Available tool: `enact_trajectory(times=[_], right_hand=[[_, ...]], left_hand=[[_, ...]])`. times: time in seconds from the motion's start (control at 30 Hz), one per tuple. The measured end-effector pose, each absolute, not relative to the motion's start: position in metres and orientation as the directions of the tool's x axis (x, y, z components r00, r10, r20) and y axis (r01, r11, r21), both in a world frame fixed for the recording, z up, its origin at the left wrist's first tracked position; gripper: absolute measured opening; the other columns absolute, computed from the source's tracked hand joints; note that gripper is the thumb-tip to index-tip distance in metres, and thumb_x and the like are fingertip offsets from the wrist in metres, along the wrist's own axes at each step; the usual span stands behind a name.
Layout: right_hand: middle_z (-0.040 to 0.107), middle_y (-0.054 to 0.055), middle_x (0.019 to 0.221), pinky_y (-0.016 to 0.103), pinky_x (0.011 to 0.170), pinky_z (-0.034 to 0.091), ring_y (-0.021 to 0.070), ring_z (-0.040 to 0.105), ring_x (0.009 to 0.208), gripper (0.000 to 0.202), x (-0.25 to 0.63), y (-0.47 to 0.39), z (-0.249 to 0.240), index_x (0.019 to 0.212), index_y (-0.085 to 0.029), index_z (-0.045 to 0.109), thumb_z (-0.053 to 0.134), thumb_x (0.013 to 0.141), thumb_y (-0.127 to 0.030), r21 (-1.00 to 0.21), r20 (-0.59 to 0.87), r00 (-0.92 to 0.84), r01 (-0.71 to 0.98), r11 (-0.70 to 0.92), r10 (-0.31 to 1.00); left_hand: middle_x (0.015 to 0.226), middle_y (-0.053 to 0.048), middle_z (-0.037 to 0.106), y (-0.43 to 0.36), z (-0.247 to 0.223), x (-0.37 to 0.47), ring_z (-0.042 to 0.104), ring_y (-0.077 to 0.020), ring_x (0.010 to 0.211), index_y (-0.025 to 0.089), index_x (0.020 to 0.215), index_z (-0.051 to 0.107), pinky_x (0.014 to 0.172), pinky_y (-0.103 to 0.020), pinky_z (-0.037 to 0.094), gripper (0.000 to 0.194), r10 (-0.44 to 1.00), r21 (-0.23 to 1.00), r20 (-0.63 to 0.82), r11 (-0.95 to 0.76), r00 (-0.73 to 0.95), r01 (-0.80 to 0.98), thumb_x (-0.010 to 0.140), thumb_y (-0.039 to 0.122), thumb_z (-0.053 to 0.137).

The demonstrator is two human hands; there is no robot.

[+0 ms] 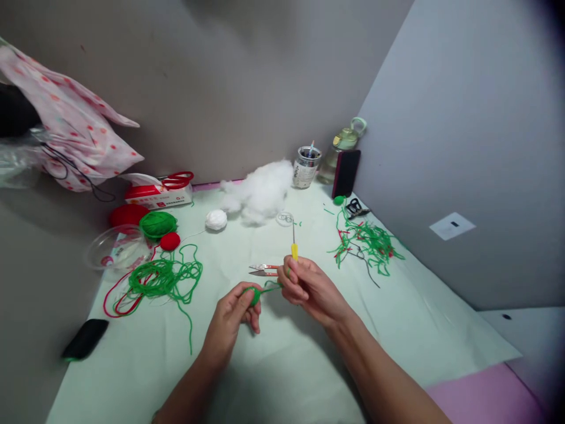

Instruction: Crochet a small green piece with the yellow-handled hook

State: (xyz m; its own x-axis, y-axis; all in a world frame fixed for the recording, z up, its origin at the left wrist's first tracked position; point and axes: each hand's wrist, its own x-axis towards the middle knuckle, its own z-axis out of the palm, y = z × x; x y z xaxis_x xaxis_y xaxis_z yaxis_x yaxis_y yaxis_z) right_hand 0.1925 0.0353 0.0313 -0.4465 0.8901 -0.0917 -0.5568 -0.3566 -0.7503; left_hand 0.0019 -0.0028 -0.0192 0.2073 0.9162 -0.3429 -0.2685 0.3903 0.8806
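Pinching a small green yarn piece (253,296) just on the near side of the thread snips (263,268), the left hand (232,308) has it between thumb and fingers! And the right hand (309,287) grips a yellow-handled crochet hook (295,251), its metal shaft pointing away, right of the snips' blades. A green strand (271,287) bridges both hands. Best technique here: pinch near where that strand leaves the piece, hold light, even tension, and steer clear of those blades.
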Motion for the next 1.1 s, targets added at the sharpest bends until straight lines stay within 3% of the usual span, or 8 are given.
enact_trajectory(times=[0.13,0.23,0.4,0.53,0.63,0.73,0.87,1.1], right_hand=[[0.046,-0.009,0.054,0.019,0.044,0.024,0.0036,0.021,0.043,0.04,0.196,0.037,0.031,0.069,-0.018,0.055,0.07,0.098,-0.043,-0.77,-0.091,-0.409,-0.549,-0.325,0.908],[0.049,-0.008,0.055,0.018,0.043,0.021,0.003,0.022,0.042,0.041,0.198,0.041,0.03,0.069,-0.018,0.056,0.073,0.095,-0.044,-0.767,-0.116,-0.367,-0.558,-0.318,0.923],[0.064,-0.003,0.066,0.018,0.042,0.022,0.0007,0.03,0.041,0.043,0.203,0.045,0.031,0.069,-0.016,0.059,0.077,0.09,-0.05,-0.812,-0.124,-0.302,-0.516,-0.271,0.945],[0.074,0.004,0.079,0.018,0.046,0.034,0.0045,0.05,0.05,0.045,0.213,0.045,0.041,0.069,-0.016,0.063,0.073,0.092,-0.053,-0.9,-0.101,-0.27,-0.385,-0.204,0.958],[0.075,0.006,0.082,0.022,0.056,0.049,0.0125,0.066,0.067,0.042,0.23,0.051,0.055,0.075,-0.017,0.069,0.071,0.093,-0.055,-0.975,-0.052,-0.229,-0.199,-0.099,0.972],[0.077,0.009,0.09,0.026,0.065,0.054,0.0157,0.069,0.078,0.039,0.254,0.069,0.07,0.087,-0.016,0.076,0.067,0.094,-0.054,-0.994,0.034,-0.132,0.096,0.047,0.991],[0.075,0.009,0.092,0.031,0.072,0.054,0.0175,0.067,0.076,0.042,0.285,0.11,0.072,0.089,-0.018,0.072,0.046,0.101,-0.048,-0.802,0.195,0.124,0.591,0.086,0.973],[0.064,0.011,0.089,0.036,0.077,0.041,0.0254,0.059,0.084,0.019,0.308,0.13,0.034,0.081,-0.018,0.074,0.061,0.088,-0.03,-0.631,0.26,0.278,0.774,-0.055,0.925]], left_hand=[[0.052,0.005,0.054,-0.003,-0.015,0.003,0.048,-0.0118,0.042,0.014,0.095,0.066,0.042,-0.024,0.044,0.06,0.88,0.84,-0.401,0.465,0.256,-0.281,0.086,0.074,0.069],[0.057,0.004,0.058,-0.003,-0.011,0.002,0.05,-0.0116,0.048,0.015,0.098,0.067,0.045,-0.023,0.045,0.055,0.899,0.852,-0.375,0.431,0.228,-0.296,0.085,0.067,0.076],[0.097,-0.005,0.077,-0.001,-0.008,-0.003,0.071,-0.0161,0.077,0.019,0.107,0.072,0.074,-0.029,0.06,0.038,0.936,0.893,-0.297,0.342,0.188,-0.293,0.085,0.047,0.085],[0.137,-0.008,0.073,-0.001,-0.009,-0.004,0.074,-0.0229,0.109,0.024,0.112,0.076,0.104,-0.037,0.056,0.034,0.931,0.89,-0.303,0.352,0.202,-0.288,0.084,0.038,0.088],[0.144,-0.009,0.07,-0.002,-0.011,-0.003,0.065,-0.0291,0.132,0.026,0.121,0.076,0.117,-0.043,0.047,0.039,0.929,0.897,-0.302,0.353,0.215,-0.267,0.086,0.042,0.085],[0.139,-0.01,0.072,-0.004,-0.014,-0.003,0.063,-0.0307,0.134,0.025,0.121,0.077,0.119,-0.045,0.045,0.038,0.921,0.896,-0.321,0.371,0.22,-0.245,0.089,0.046,0.082],[0.113,-0.009,0.077,-0.004,-0.015,0.0,0.071,-0.0265,0.112,0.021,0.104,0.079,0.108,-0.04,0.051,0.031,0.91,0.884,-0.35,0.399,0.22,-0.243,0.089,0.049,0.079],[0.098,-0.006,0.074,-0.008,-0.013,0.001,0.068,-0.0232,0.098,0.02,0.094,0.078,0.097,-0.035,0.051,0.028,0.914,0.891,-0.354,0.394,0.198,-0.225,0.088,0.048,0.08]])
